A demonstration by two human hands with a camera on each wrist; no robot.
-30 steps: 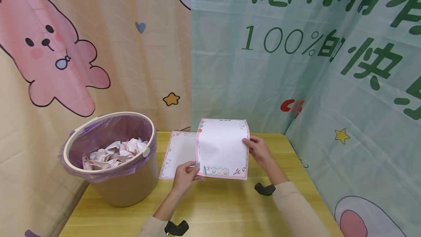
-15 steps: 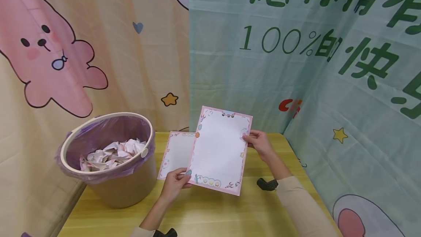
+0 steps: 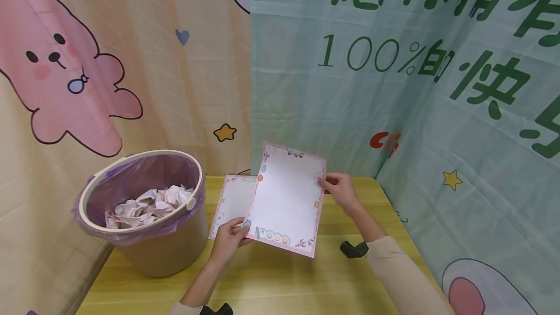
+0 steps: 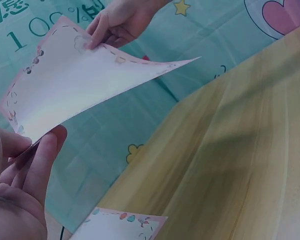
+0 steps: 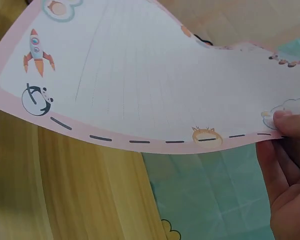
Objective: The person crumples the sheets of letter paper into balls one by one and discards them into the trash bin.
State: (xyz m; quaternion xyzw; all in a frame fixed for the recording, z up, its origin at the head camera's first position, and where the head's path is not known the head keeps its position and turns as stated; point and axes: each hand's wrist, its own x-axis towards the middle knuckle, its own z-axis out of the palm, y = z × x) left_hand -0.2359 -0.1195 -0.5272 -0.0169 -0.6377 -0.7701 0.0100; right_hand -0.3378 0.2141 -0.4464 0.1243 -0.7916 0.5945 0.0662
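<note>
Both hands hold up a white sheet of paper (image 3: 286,193) with a pink border and small cartoon prints. My left hand (image 3: 228,241) pinches its lower left edge, thumb in front and fingers behind. On the upper right edge my right hand (image 3: 343,191) pinches it the same way, seen close in the right wrist view, where faint ruled lines show on the sheet (image 5: 130,80). The sheet bows slightly in the left wrist view. A second similar sheet (image 3: 234,198) lies on the table behind, partly covered by the held one.
A beige bin (image 3: 162,256) with a purple liner (image 3: 118,186) stands at the left of the wooden table (image 3: 280,286). Crumpled paper (image 3: 148,205) lies inside it. Printed curtains (image 3: 297,101) hang close behind and at both sides.
The held sheet, earlier tipped back and foreshortened, has turned to face the camera and tilted clockwise. Since then it has shifted slightly left. The left hand has moved left; both grips stay.
</note>
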